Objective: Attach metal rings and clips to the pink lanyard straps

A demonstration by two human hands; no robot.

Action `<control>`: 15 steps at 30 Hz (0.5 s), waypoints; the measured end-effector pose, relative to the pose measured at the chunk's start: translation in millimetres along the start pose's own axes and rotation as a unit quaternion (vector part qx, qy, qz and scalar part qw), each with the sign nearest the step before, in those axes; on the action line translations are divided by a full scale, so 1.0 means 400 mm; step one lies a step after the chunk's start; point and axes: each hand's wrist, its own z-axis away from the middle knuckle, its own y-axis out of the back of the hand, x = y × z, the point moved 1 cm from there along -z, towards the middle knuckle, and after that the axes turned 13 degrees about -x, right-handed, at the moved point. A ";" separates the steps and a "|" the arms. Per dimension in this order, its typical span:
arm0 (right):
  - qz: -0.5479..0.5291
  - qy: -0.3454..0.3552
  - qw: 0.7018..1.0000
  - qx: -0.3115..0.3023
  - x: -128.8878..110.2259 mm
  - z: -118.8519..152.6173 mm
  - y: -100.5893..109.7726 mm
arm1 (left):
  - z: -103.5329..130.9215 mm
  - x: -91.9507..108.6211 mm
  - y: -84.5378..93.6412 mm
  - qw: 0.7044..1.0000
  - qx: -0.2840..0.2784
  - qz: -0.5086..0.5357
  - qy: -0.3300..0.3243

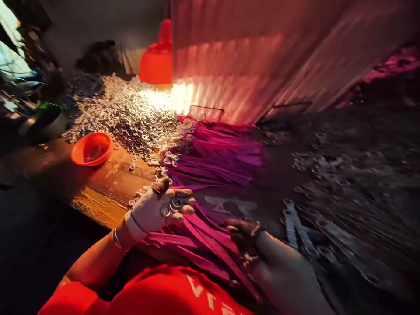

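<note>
My left hand (149, 214), in a pale glove with a dark-wrapped thumb, is turned palm up over the strips. Its fingers are stretched out, and a few metal rings (176, 204) rest on the palm and fingers. My right hand (244, 238) is to the right, above the purple strips (210, 238). Its dark-wrapped fingers are curled together; whatever they may hold is hidden. The purple fabric strips run from the pile's edge down to my lap.
A large heap of metal rings (131, 118) lies under a red lamp (156, 65). An orange bowl (106, 142) with small dark pieces stands on the wooden table (126, 179). Corrugated sheeting (226, 65) rises behind. Grey strips with rings (292, 223) lie at right.
</note>
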 end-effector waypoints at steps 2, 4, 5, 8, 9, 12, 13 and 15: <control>0.016 -0.039 0.999 -0.009 0.011 0.021 -0.001 | -0.019 -0.043 -0.062 0.989 -0.099 0.094 0.050; 0.016 -0.056 0.998 -0.004 0.020 0.034 0.000 | -0.034 -0.070 -0.105 0.973 -0.147 0.155 0.085; 0.007 -0.062 0.998 -0.002 0.022 0.039 0.002 | -0.040 -0.079 -0.120 0.970 -0.156 0.161 0.098; -0.032 -0.077 0.997 -0.007 0.023 0.055 0.002 | -0.051 -0.093 -0.153 0.978 -0.164 0.072 0.111; -0.038 -0.078 0.996 -0.008 0.023 0.059 0.002 | -0.054 -0.095 -0.162 0.981 -0.163 0.023 0.103; -0.030 -0.077 0.997 -0.004 0.025 0.064 0.001 | -0.059 -0.100 -0.185 0.978 -0.146 -0.142 0.044; -0.026 -0.078 0.997 -0.010 0.027 0.063 0.000 | -0.061 -0.103 -0.191 0.973 -0.133 -0.188 0.020; -0.034 -0.073 0.996 -0.032 0.027 0.059 -0.001 | -0.065 -0.107 -0.199 0.958 -0.112 -0.262 -0.023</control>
